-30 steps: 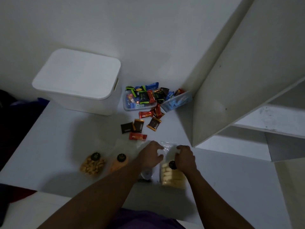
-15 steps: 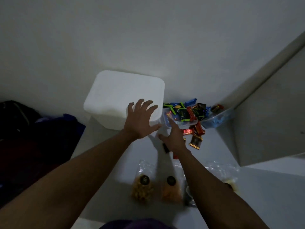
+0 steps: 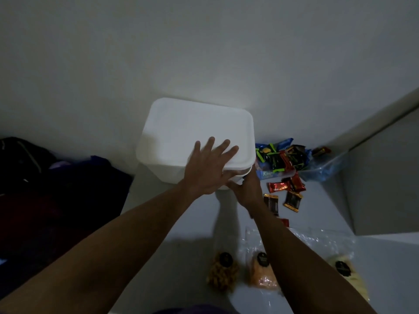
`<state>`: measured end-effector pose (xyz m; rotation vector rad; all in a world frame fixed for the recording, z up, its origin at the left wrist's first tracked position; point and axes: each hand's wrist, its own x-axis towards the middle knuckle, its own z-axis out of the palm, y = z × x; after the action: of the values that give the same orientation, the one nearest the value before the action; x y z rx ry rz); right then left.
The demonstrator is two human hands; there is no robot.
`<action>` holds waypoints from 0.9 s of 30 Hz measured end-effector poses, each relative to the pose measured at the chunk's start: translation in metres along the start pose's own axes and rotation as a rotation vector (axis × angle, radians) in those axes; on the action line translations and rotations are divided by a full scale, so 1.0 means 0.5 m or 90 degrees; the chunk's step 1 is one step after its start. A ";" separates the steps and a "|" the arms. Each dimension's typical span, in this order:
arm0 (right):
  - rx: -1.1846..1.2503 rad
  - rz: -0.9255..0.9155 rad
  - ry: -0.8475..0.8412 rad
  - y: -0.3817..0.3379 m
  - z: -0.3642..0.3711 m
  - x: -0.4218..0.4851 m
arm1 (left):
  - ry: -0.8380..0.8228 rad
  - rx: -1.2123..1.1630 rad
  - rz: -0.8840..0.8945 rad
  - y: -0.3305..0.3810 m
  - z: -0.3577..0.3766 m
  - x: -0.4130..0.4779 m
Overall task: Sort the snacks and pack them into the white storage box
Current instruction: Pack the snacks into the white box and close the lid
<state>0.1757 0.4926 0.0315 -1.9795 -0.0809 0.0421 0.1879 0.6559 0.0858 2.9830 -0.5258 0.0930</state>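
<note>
The white storage box point(image 3: 195, 132) stands at the back of the white table point(image 3: 172, 250) with its lid on. My left hand point(image 3: 208, 168) lies flat on the lid's front right corner, fingers spread. Just below it, my right hand point(image 3: 248, 189) grips the box's front right corner under the lid edge, where a thin gap shows. Right of the box, small wrapped snacks fill a clear tub point(image 3: 281, 158), and a few wrapped bars point(image 3: 292, 200) lie loose on the table. Three clear bags sit near me: brown snacks point(image 3: 223, 273), orange snacks point(image 3: 261, 274) and pale yellow snacks point(image 3: 349, 275).
A second clear, bluish tub point(image 3: 324, 168) leans in the corner behind the snacks. A white shelf panel point(image 3: 385, 177) walls off the right side. Dark clothing point(image 3: 56, 189) is piled left of the table. The wall runs close behind the box.
Both hands left the pale yellow snack bag and reached forward to the box. The left hand now rests on the lid and the right hand holds the box's corner.
</note>
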 end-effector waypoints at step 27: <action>0.326 0.180 0.003 -0.348 -0.088 0.037 | 0.288 -0.269 -0.163 -0.035 -0.106 -0.040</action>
<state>0.1907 0.5232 0.2089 -1.4654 0.1972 0.2205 0.1729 0.6855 0.1353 2.4752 -0.0908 0.5437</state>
